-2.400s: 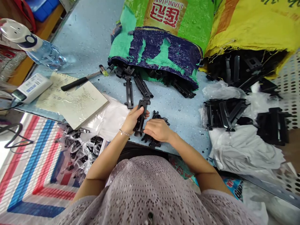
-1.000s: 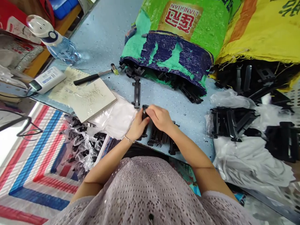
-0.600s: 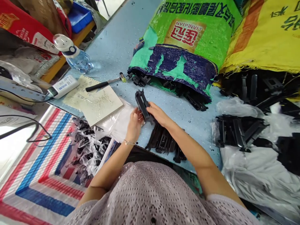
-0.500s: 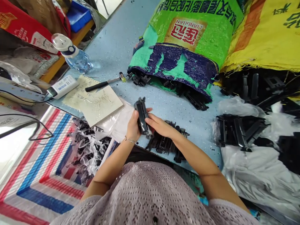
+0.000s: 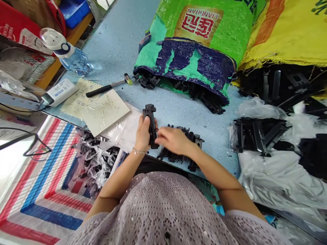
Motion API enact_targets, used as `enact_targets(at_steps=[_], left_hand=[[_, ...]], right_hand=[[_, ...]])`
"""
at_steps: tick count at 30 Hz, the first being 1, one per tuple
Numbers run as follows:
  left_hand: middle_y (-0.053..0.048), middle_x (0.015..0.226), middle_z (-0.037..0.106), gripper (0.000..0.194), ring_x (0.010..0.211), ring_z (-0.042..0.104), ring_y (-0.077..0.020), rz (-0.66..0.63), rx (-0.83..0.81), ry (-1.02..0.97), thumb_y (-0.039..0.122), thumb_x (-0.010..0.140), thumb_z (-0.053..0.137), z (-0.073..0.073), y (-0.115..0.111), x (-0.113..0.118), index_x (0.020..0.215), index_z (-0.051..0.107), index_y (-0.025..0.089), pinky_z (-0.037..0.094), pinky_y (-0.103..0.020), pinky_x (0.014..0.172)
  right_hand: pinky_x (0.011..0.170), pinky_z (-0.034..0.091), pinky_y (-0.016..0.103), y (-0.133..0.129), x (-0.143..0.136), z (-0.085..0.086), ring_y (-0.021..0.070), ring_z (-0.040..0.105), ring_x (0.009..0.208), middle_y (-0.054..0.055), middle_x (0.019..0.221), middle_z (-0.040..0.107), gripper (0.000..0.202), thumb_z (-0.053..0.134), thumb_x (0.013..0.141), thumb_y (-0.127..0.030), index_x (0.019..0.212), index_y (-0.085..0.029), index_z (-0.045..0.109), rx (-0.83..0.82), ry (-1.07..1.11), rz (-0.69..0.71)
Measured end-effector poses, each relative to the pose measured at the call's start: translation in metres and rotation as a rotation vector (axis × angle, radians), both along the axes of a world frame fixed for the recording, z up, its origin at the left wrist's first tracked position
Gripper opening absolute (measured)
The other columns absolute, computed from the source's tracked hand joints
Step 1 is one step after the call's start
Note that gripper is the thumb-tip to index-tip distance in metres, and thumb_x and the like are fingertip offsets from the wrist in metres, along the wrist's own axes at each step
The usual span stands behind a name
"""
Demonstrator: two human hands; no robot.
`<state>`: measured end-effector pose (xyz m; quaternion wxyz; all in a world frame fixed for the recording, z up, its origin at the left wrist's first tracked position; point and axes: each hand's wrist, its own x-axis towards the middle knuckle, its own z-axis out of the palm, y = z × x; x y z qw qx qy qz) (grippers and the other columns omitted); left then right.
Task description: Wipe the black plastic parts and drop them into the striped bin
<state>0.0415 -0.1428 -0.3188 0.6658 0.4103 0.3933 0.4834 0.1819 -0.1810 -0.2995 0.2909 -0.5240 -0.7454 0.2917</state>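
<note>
My left hand (image 5: pixel 143 132) is wrapped round a long black plastic part (image 5: pixel 151 124), held upright above the table's front edge. Its thumb lies along the near face of the part. Beside the part's lower end is my right hand (image 5: pixel 173 139), its fingers curled together and close against it; whether something small sits in them I cannot make out. Under and behind the right hand lies a row of similar black parts (image 5: pixel 192 156) on the blue table (image 5: pixel 176 107), partly covered by the hand and forearm.
Left on the table are a hammer (image 5: pixel 102 90), a pad (image 5: pixel 104 114) bearing tiny bits, a white box-shaped device (image 5: pixel 62 92) and a water bottle (image 5: pixel 71 56). A green sack (image 5: pixel 199 44) and yellow sack (image 5: pixel 293 37) spill black parts. A striped bag (image 5: pixel 48 163) holds plastic-wrapped pieces (image 5: pixel 95 163).
The black part has been turned to show another face and stands more upright. My right hand has come off its upper side and moved to its lower right. The view has shifted slightly.
</note>
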Motion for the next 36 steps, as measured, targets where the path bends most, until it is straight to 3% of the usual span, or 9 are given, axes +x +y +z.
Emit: enact_targets(at_steps=[5,8,10,16,21,24,30,33,36], left_hand=[[-0.010,0.114,0.066,0.051,0.100,0.067,-0.0211,-0.222,0.109,0.288,0.060,0.096,0.052,-0.020,0.003,-0.010,0.129,0.047,0.021,0.057,-0.038,0.088],[-0.020,0.143,0.052,0.085,0.135,0.052,-0.0332,-0.363,0.336,0.568,0.056,0.084,0.070,-0.042,-0.005,-0.020,0.149,0.031,0.016,0.043,-0.053,0.114],[-0.024,0.153,0.041,0.108,0.145,0.040,-0.0400,-0.403,0.455,0.700,0.049,0.072,0.083,-0.054,-0.013,-0.018,0.154,0.022,0.014,0.035,-0.059,0.120],[-0.028,0.158,0.033,0.097,0.150,0.035,-0.0397,-0.337,0.497,0.744,0.033,0.080,0.073,-0.064,-0.016,0.025,0.156,0.017,0.011,0.032,-0.059,0.122],[-0.014,0.118,0.068,0.063,0.105,0.070,-0.0255,-0.316,0.158,0.467,0.058,0.091,0.058,-0.049,-0.002,0.026,0.139,0.046,0.018,0.059,-0.041,0.090],[-0.006,0.073,0.068,0.064,0.059,0.065,-0.0169,-0.549,-0.139,0.233,0.072,0.093,0.043,-0.026,0.002,0.004,0.112,0.063,0.014,0.054,-0.028,0.056],[-0.013,0.068,0.072,0.065,0.056,0.068,-0.0223,-1.134,-0.346,0.153,0.070,0.086,0.052,0.017,0.002,-0.027,0.094,0.073,0.009,0.054,-0.032,0.056],[-0.015,0.081,0.075,0.074,0.072,0.072,-0.0278,-0.956,-0.236,0.215,0.073,0.090,0.037,0.013,0.003,-0.047,0.100,0.074,0.010,0.058,-0.041,0.069],[-0.015,0.094,0.074,0.057,0.086,0.070,-0.0279,-0.345,0.230,0.700,0.062,0.094,0.046,-0.010,0.003,-0.071,0.104,0.075,0.014,0.056,-0.040,0.078]], right_hand=[[0.069,0.047,0.031,-0.058,0.025,-0.011,0.0179,0.061,0.072,0.006,0.076,0.065,0.050,0.026,0.109,-0.049,0.087,-0.020,0.060,0.110,-0.195,-0.214],[0.095,0.050,0.048,-0.094,0.047,-0.024,0.0327,0.061,0.114,0.018,0.117,0.066,0.045,0.040,0.104,-0.052,0.117,-0.016,0.064,0.091,-0.382,-0.490],[0.107,0.043,0.062,-0.110,0.055,-0.038,0.0450,0.041,0.140,0.024,0.146,0.050,0.056,0.048,0.101,-0.050,0.143,-0.013,0.051,0.046,-0.518,-0.567],[0.120,0.032,0.066,-0.099,0.086,-0.066,0.0403,0.024,0.152,0.018,0.158,0.039,0.066,0.040,0.098,-0.021,0.162,-0.018,0.026,-0.009,-0.566,-0.586],[0.120,0.030,0.068,-0.087,0.112,-0.043,0.0409,0.022,0.154,0.016,0.157,0.042,0.056,0.046,0.100,-0.027,0.155,-0.020,0.042,0.018,-0.507,-0.580],[0.121,0.035,0.061,-0.084,0.099,-0.017,0.0332,0.033,0.151,0.015,0.153,0.047,0.049,0.044,0.103,-0.026,0.152,-0.024,0.046,0.225,-0.339,-0.529],[0.115,0.048,0.050,-0.056,0.057,0.022,0.0255,0.049,0.143,0.007,0.153,0.053,0.051,0.046,0.102,-0.016,0.151,-0.029,0.048,0.281,-0.235,0.134],[0.107,0.055,0.044,-0.045,0.062,0.023,0.0236,0.062,0.128,0.006,0.144,0.062,0.044,0.050,0.103,-0.021,0.146,-0.028,0.055,0.170,-0.186,0.161],[0.107,0.053,0.045,-0.039,0.073,0.010,0.0254,0.065,0.123,0.006,0.135,0.068,0.038,0.058,0.101,-0.032,0.139,-0.028,0.062,0.055,0.000,-0.092]])
